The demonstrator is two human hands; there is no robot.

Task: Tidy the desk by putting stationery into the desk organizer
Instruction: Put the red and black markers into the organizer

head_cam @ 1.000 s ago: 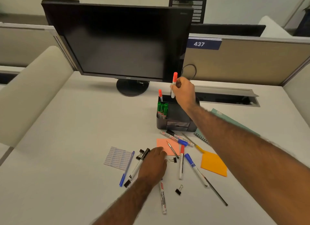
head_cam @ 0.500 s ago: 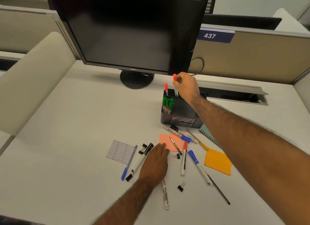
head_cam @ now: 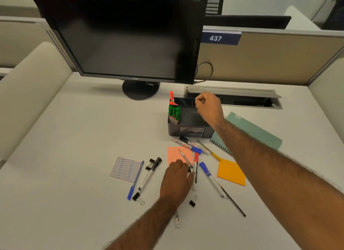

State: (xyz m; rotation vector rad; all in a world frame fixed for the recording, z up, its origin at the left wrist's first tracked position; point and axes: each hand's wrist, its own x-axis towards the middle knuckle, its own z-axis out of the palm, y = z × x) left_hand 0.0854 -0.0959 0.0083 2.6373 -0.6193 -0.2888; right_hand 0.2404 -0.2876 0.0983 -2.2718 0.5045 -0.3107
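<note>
The black desk organizer [head_cam: 188,116] stands mid-desk with green markers [head_cam: 174,116] in its front left slot. Two orange-capped markers are in its back slot, one upright [head_cam: 171,96] and one leaning [head_cam: 173,103]. My right hand [head_cam: 208,106] hovers over the organizer's back edge, fingers curled with nothing in them. My left hand [head_cam: 176,180] lies palm down on the desk over a white marker [head_cam: 177,219], its thumb against a red-capped marker [head_cam: 195,168]. Loose around it are a blue-capped marker [head_cam: 210,177], a black marker [head_cam: 150,173], a blue pen [head_cam: 135,180] and a black pencil [head_cam: 233,203].
A pink sticky note [head_cam: 176,153], an orange sticky note [head_cam: 230,172], a label sheet [head_cam: 124,168] and binder clips [head_cam: 193,202] lie on the desk. More markers [head_cam: 189,145] sit before the organizer. A teal notebook [head_cam: 256,130] is under my right forearm. The monitor [head_cam: 126,35] and cable slot [head_cam: 232,99] stand behind.
My right hand lowered the orange-capped marker into the organizer's back slot and let go; the marker now leans there. My left hand stayed on the desk.
</note>
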